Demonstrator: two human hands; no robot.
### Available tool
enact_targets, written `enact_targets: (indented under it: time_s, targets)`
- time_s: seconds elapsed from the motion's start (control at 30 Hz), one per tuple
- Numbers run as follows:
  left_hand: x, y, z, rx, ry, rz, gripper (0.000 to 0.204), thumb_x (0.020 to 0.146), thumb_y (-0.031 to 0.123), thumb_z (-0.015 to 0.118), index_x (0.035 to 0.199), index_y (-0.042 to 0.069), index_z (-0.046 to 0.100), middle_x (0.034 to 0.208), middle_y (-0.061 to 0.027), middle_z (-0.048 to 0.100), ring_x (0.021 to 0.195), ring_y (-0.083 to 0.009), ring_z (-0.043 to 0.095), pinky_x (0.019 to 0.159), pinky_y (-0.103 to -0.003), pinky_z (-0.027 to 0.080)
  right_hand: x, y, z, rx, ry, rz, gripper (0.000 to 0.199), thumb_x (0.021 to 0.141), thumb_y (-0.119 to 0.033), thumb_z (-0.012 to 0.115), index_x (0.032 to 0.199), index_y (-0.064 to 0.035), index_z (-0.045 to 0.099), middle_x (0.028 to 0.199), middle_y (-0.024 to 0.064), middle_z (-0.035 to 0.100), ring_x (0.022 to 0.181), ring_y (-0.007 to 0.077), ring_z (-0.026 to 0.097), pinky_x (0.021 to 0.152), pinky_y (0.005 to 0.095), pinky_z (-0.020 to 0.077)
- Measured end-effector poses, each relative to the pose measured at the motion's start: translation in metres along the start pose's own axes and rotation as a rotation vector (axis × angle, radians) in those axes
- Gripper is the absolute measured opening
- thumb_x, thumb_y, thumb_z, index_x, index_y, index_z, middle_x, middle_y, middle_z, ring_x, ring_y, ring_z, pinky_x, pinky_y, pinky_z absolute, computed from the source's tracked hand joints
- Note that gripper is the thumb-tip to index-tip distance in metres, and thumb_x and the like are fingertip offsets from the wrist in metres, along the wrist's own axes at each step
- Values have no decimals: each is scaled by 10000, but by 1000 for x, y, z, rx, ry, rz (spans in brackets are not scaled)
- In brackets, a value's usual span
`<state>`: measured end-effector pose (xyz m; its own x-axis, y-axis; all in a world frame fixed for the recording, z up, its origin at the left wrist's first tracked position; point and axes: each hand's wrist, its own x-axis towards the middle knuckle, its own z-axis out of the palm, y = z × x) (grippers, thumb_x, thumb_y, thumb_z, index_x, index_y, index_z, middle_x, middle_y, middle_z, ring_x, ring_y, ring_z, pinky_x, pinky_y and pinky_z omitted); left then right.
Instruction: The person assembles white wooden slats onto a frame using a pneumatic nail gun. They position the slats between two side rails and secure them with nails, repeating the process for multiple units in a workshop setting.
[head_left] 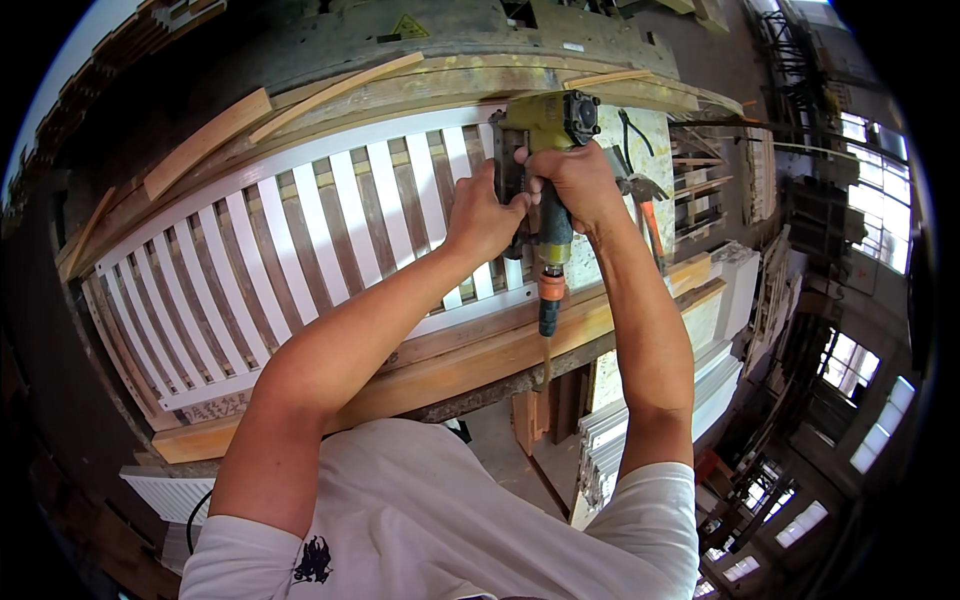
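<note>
A yellow-green pneumatic nail gun (548, 120) with a dark grip lies across the far right end of a white slatted panel (283, 220). My right hand (575, 180) is closed round the gun's grip. On the gun's dark magazine, just left of the grip, my left hand (484, 215) is closed, its fingers partly hidden. From the base of the grip an orange hose coupling (551, 285) points toward me, with an air hose (546, 365) trailing down past the near edge. The panel lies flat on the wooden bench, and the gun's body hides part of its right end.
Right of the gun lie pliers (636, 132) and a hammer (651, 222) with an orange handle. Loose wood strips (208, 143) rest along the bench's far side. A wooden beam (460, 375) borders the near edge. White slats (655, 425) are stacked at lower right.
</note>
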<state>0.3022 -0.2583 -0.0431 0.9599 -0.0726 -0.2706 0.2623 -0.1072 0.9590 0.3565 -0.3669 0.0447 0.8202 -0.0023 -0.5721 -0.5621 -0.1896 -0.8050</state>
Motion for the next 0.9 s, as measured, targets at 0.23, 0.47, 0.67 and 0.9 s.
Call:
enact_targets:
  time_s: [0.23, 0.47, 0.67, 0.9]
  targets:
    - [-2, 3, -4, -59, -38, -51, 331, 828, 121, 672, 1101, -15, 546, 839, -125, 686, 797, -171, 658, 744, -327, 501, -4, -4, 2, -6, -11, 27, 90, 775, -12, 644, 701, 36, 621, 574, 69, 567, 454, 125, 515, 409, 267, 401]
    - [-13, 16, -23, -17, 0, -55, 290, 809, 112, 664, 1042, -20, 554, 791, -125, 680, 751, -224, 653, 704, -344, 505, -6, -1, 16, 29, -71, 46, 228, 733, -8, 598, 933, 86, 651, 593, 76, 579, 487, 142, 537, 476, 269, 439]
    - [-20, 12, -36, 56, 51, -55, 257, 762, 74, 683, 967, -25, 564, 777, -167, 682, 770, -344, 674, 698, -412, 527, -9, -3, 32, -25, -92, 31, 185, 730, -14, 604, 887, 70, 654, 587, 71, 572, 486, 139, 533, 474, 265, 428]
    - [-19, 2, -35, 29, 47, -55, 289, 774, 82, 683, 1011, -29, 561, 783, -171, 682, 776, -344, 675, 702, -413, 529, -13, -7, 37, -18, -105, 6, 174, 738, -9, 602, 883, 78, 644, 587, 76, 568, 492, 146, 535, 471, 276, 427]
